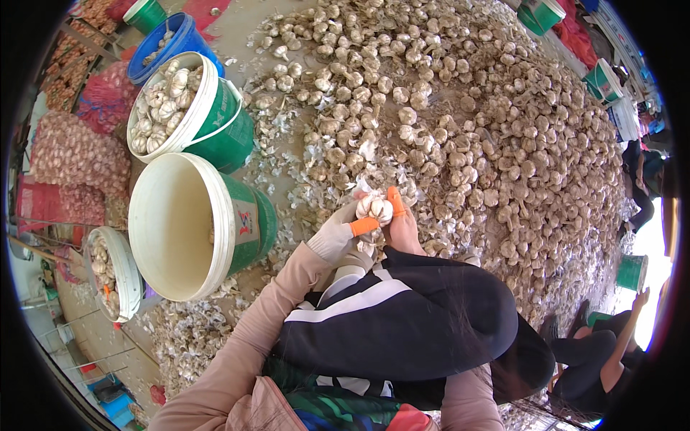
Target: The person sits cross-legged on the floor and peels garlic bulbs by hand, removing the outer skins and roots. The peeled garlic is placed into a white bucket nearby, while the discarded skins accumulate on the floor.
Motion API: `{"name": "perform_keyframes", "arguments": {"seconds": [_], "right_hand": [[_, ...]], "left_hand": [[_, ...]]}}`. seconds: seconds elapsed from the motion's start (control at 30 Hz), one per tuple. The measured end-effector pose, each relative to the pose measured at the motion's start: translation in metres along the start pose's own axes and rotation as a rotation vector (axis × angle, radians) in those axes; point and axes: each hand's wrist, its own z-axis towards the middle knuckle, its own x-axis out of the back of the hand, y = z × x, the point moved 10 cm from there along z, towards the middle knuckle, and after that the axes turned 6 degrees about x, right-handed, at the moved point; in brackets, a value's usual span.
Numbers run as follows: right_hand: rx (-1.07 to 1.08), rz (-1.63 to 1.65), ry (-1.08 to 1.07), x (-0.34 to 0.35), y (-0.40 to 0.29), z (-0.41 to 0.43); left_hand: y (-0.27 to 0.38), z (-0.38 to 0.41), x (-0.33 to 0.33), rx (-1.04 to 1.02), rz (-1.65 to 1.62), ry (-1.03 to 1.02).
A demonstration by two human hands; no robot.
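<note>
A whitish garlic bulb [374,209] is held between both hands, just beyond my knees. My left hand [340,230] wears a pale glove with an orange finger cot on the thumb, which presses on the bulb's near side. On the other side, my right hand [401,223] touches the bulb; its thumb also has an orange cot. Its other fingers are mostly hidden. Under and past the hands, loose garlic skins lie on the floor beside a broad heap of unpeeled garlic bulbs [539,161].
To my left stands a green bucket with a white inside [172,226], nearly bare within. Behind it another bucket [207,116] is full of garlic bulbs, next to a blue bucket [178,46]. Net sacks [81,153] lie farther left. Other people [598,350] sit at the right.
</note>
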Motion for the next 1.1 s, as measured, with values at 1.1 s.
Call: {"name": "perform_keyframes", "arguments": {"seconds": [1.1], "right_hand": [[0.142, -1.095, -0.271, 0.009, 0.031, 0.009]], "left_hand": [[0.049, -0.090, 0.049, -0.231, 0.152, 0.266]]}}
